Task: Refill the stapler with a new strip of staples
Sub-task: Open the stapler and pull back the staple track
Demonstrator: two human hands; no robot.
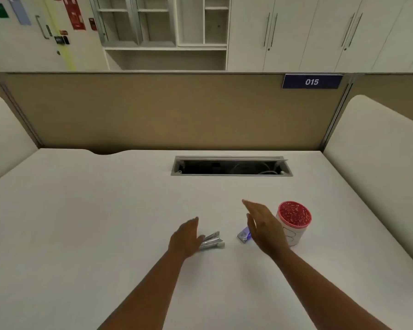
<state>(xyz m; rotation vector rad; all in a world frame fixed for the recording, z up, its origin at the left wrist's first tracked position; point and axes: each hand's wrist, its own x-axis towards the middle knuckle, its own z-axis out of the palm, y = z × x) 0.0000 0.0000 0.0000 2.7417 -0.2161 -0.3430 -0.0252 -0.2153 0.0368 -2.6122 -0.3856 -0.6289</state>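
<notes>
A small silver stapler [212,240] lies on the white desk [105,222], its white end pointing right. My left hand [185,236] hovers just left of it, fingers apart, covering its left end and holding nothing. A small blue staple box [244,235] lies to the right of the stapler. My right hand [264,225] is held flat and open beside that box, partly hiding its right side. Neither hand grips anything.
A white cup with a red patterned inside [293,222] stands right behind my right hand. An open cable hatch [231,166] is sunk into the desk farther back. A tan partition [153,110] closes the desk's far edge, with cream dividers at both sides.
</notes>
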